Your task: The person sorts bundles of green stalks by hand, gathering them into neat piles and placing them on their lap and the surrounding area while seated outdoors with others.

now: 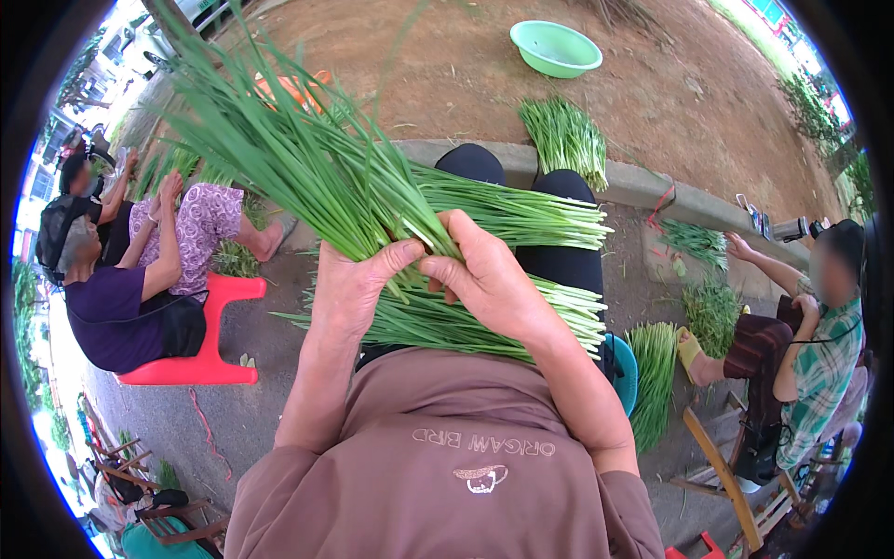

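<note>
Both my hands grip one bunch of long green garlic chives (pixel 317 177) near its pale stem ends. The leaves fan out to the upper left. My left hand (pixel 358 279) is closed around the underside of the stems. My right hand (pixel 475 270) wraps the stem ends, its thumb close to the left thumb. Across my thighs lies a pile of chives (pixel 521 219), stems pointing right. A second pile (pixel 447 321) lies nearer my body, partly hidden beneath my hands and forearms.
A green basin (pixel 556 48) sits on the soil beyond the kerb (pixel 652 191). Chives (pixel 565 140) lie by my knees, and another heap (pixel 655 382) lies to my right. One person (pixel 121 298) sits left on a red stool (pixel 223 317); another (pixel 819 345) sits right, near a wooden chair (pixel 722 466).
</note>
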Action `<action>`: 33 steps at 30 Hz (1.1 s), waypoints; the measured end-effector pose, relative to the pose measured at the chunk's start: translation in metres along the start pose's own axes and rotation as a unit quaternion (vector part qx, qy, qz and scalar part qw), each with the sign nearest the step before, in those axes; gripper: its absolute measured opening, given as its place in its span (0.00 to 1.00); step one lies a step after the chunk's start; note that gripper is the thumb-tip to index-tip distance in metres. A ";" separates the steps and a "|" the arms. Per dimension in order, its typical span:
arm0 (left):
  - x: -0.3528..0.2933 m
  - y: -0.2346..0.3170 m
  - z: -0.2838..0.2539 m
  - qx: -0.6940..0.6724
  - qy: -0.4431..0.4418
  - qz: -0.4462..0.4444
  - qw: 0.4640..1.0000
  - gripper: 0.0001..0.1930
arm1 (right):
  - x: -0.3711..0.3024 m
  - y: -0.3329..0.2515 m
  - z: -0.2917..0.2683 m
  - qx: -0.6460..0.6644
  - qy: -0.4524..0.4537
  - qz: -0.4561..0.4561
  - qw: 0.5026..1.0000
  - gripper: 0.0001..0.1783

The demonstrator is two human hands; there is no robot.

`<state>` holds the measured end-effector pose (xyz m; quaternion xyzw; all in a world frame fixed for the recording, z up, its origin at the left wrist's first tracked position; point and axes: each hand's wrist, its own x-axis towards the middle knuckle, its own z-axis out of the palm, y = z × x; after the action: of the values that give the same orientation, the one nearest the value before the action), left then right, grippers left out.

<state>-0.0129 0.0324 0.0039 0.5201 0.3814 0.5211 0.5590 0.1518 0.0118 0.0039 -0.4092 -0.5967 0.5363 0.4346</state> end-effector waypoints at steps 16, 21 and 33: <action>0.011 -0.019 -0.013 -0.227 -0.029 -0.127 0.965 0.15 | 0.002 0.012 -0.028 -0.258 -0.027 -0.097 0.961 0.07; 0.010 -0.024 -0.008 -0.187 -0.023 -0.141 0.972 0.15 | -0.009 0.019 -0.015 -0.261 0.019 -0.096 0.960 0.08; -0.007 -0.015 -0.005 -0.078 0.002 -0.076 0.994 0.15 | -0.005 0.020 -0.019 0.036 -0.058 0.084 0.994 0.05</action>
<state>-0.0162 0.0283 -0.0125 0.4438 0.3791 0.5060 0.6351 0.1717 0.0141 -0.0155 -0.4105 -0.5645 0.6147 0.3674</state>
